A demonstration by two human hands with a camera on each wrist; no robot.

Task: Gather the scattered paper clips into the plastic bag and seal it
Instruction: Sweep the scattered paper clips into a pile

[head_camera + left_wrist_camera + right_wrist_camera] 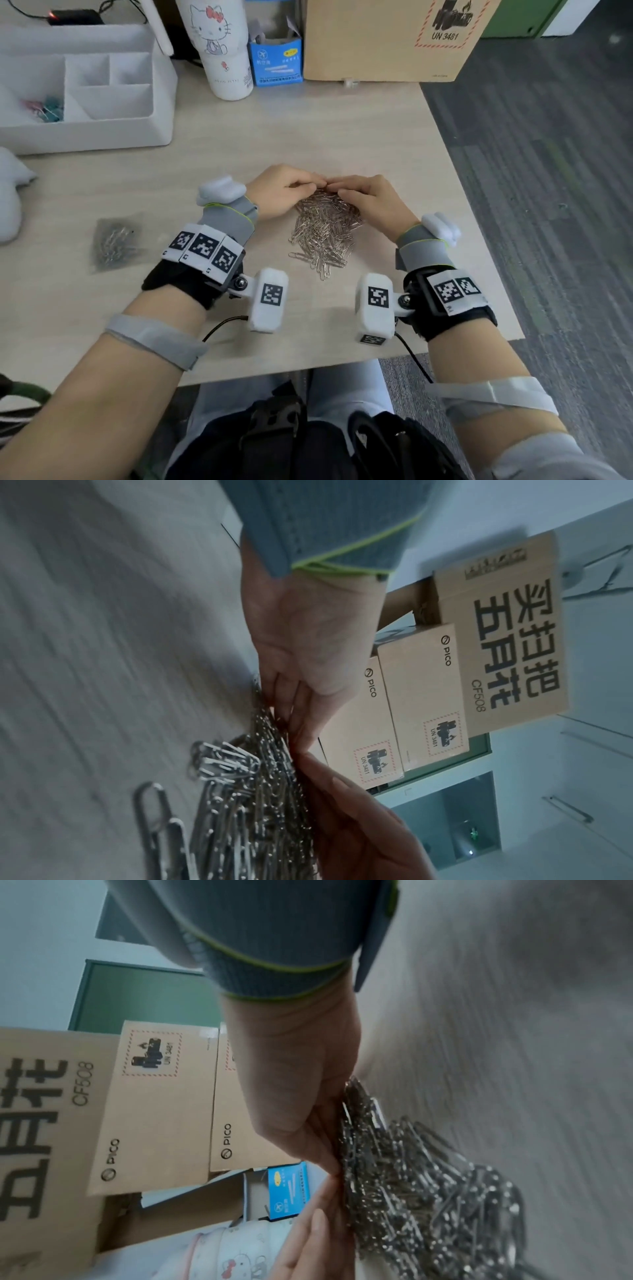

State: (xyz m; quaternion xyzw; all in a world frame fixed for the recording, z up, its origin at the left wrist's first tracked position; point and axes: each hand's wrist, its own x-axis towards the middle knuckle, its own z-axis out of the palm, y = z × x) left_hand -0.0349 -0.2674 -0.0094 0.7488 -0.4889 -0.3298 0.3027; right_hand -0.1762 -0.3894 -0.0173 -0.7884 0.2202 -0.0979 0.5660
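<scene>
A heap of silver paper clips [323, 228] lies in the middle of the wooden table [222, 144]. My left hand [287, 192] and right hand [366, 198] stand on edge behind the heap's far side, fingertips meeting. In the left wrist view the left hand [301, 669] lays fairly straight fingers against the clips [246, 804]. The right wrist view shows the right hand [308, 1110] doing the same against the clips [411, 1191]. Neither hand grips anything. A small clear plastic bag [114, 241] with some clips inside lies flat to the left, apart from both hands.
A white desk organiser [85, 133] stands at the back left, with a Hello Kitty tumbler [222, 51], a small blue box [275, 61] and a cardboard box [383, 41] along the back. The table's right edge [476, 219] runs close to my right wrist.
</scene>
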